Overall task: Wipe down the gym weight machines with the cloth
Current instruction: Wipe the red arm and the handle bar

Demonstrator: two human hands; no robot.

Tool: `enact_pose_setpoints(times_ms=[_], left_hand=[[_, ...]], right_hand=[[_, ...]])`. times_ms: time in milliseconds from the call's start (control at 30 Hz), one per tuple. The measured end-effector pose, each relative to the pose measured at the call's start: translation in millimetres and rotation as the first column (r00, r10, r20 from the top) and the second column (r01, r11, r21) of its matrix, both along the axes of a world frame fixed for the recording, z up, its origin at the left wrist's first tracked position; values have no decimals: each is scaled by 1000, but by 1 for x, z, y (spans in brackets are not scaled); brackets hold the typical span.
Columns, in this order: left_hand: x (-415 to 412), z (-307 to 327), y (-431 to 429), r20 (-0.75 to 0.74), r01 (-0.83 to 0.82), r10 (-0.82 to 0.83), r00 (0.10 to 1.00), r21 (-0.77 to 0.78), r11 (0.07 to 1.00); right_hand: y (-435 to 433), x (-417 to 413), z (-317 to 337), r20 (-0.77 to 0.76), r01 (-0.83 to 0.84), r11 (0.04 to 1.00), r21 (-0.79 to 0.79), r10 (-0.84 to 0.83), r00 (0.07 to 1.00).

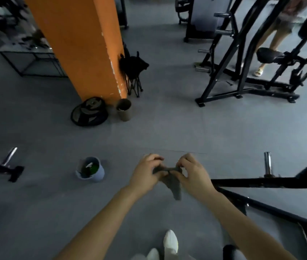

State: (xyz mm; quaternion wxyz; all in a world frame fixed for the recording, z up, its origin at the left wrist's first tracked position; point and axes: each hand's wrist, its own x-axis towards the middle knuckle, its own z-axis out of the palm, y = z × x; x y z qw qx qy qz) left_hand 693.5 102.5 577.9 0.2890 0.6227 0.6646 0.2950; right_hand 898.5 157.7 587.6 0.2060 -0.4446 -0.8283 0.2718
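A small dark grey cloth (pixel 173 182) hangs between my two hands over the grey floor. My left hand (pixel 145 175) pinches its left top corner and my right hand (pixel 194 173) pinches the right one, so its top edge is stretched taut while the rest droops down. A black weight machine frame (pixel 261 182) with a chrome peg (pixel 267 163) stands just right of my hands. Another black machine (pixel 242 72) with a padded seat is at the upper right.
An orange pillar (pixel 85 45) rises ahead, with a weight plate (pixel 90 111), a brown bin (pixel 123 109) and a folded black stool (pixel 133 72) at its base. A grey bucket (pixel 91 169) stands on the floor left of my hands. A person's legs (pixel 269 40) show behind the far machine.
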Motion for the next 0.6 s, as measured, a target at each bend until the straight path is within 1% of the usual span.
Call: enact_pose_setpoints(times_ms=[33,67,133,167,200,267,333,367,433,467,500,533,567,600], left_hand=[[-20,2,0,-29,-54,54,998,7,999],[-30,6,1,-30,-74,74,997,2,997],[-60,13,-7,-4,-138,138,990,-40,990],[-75,16,-11,15,-163,164,986,-66,984],[-92,16,-17,36,-201,205,978,-90,975],[-127,11,-26,79,-303,314,946,-129,944],[-157,7,-29,104,-401,413,905,-116,909],[-178,0,-32,122,-471,482,868,-109,875],[-208,-17,-38,191,-616,623,758,-103,781],[-221,-25,-40,243,-687,695,677,-129,715],[-238,-37,-42,303,-748,760,575,-181,638],[-256,-43,-42,360,-783,805,472,-249,571],[-272,-51,-41,406,-780,830,382,-340,525],[-292,-64,-43,433,-730,849,302,-468,498]], right_hand=[[14,-19,-5,28,-122,991,57,120,992],[21,-30,-5,48,-215,971,107,210,976],[33,-68,-5,66,-423,894,149,418,906],[35,-87,-1,45,-496,857,139,495,868],[34,-109,1,-1,-554,829,79,555,832],[33,-150,7,-98,-607,785,-122,599,795],[39,-185,4,-123,-577,757,-308,570,813],[44,-211,-5,-120,-554,728,-403,559,821],[50,-250,-21,-112,-455,691,-562,481,869],[52,-269,-27,-108,-391,675,-626,421,901],[54,-291,-38,-98,-327,669,-667,356,929],[55,-313,-49,-105,-279,656,-701,293,950],[55,-335,-56,-110,-243,652,-718,238,965],[54,-361,-68,-127,-222,647,-729,191,973]])
